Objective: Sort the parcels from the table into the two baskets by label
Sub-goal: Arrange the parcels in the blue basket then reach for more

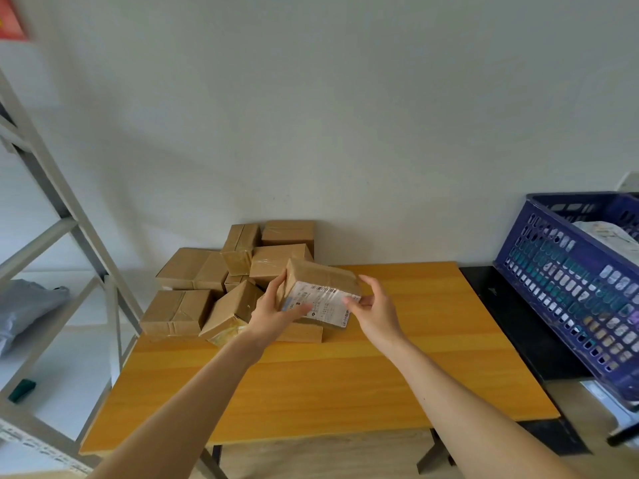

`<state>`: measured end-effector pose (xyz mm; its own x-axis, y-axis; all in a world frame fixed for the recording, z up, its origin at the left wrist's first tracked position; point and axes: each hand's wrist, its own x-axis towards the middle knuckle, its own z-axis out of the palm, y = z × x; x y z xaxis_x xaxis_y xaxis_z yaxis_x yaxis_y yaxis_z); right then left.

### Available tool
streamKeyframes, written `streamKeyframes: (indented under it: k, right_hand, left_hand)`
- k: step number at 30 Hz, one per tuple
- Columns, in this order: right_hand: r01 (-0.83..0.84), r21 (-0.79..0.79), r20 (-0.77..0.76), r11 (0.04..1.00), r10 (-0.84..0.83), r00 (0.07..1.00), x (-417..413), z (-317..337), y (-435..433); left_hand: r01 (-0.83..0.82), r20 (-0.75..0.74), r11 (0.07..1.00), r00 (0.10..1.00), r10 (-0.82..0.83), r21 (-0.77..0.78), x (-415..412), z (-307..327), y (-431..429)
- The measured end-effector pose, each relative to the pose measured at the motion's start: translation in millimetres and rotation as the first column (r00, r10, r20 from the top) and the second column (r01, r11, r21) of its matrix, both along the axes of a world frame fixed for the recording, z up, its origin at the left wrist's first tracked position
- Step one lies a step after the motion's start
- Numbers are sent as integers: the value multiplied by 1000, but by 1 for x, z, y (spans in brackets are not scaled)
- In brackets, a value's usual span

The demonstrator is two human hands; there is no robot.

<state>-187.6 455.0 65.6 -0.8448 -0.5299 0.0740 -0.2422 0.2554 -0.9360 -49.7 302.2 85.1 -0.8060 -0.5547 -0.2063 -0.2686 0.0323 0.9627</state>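
The labelled cardboard parcel (321, 276) is held tilted over the desk (345, 375) — label upward, likely for reading — its ends pinched by the left grip (273, 307) and right grip (377, 311)

The left grip (273, 312) and right grip (375, 311) are bare, as are both slender forearms (193, 385).

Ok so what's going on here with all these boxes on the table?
A person holds one cardboard parcel above the wooden table, left hand gripping its left end, right hand pinching its right edge, white label facing the camera. More brown boxes are piled at the table's far left. A blue basket on the right already holds something pale.
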Motion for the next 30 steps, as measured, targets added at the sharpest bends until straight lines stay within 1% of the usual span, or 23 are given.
streamKeyframes:
  k: [2, 4, 6, 9, 13, 17, 21, 22, 26, 30]
  right_hand:
    - [-36, 9, 6, 999, 35, 999, 0, -2, 1]
    - [-74, 26, 31, 997, 73, 997, 2, -5, 2]
    - [-117, 43, 55, 992, 115, 992, 3, -7, 2]
    - [-167, 108, 25, 980, 165, 986, 6, -5, 2]
    - [-277, 50, 78, 960, 272, 959, 8, 2, -5]
    - [-232, -31, 116, 972, 234, 965, 12, 7, -11]
    - [-171, -78, 109, 982, 179, 978, 16, 8, -16]
    - [-163, -83, 103, 983, 171, 980, 16, 9, -17]
    - [-158, -90, 75, 983, 165, 983, 16, 11, -20]
    - [-172, -95, 65, 981, 178, 982, 17, 14, -22]
  left_hand:
    - [20, -64, 1000, 998, -20, 2, 1, 2, 0]
    - [-4, -117, 1000, 993, 5, 3, 2, 4, 0]
    - [-32, -138, 999, 990, 31, -6, 3, 7, -2]
    - [-37, -101, 998, 994, 32, -48, 4, 11, -4]
    - [-71, -41, 995, 997, 68, -75, 2, 12, -7]
    - [-161, -20, 987, 987, 160, -25, 1, 12, -10]
    - [-153, -9, 980, 988, 154, -127, 5, 16, -6]
    - [-142, -15, 982, 990, 141, -124, 6, 16, -6]
    - [-105, -50, 994, 993, 105, 5, 11, 16, -6]
    - [-136, -83, 990, 987, 138, 30, 12, 13, -9]
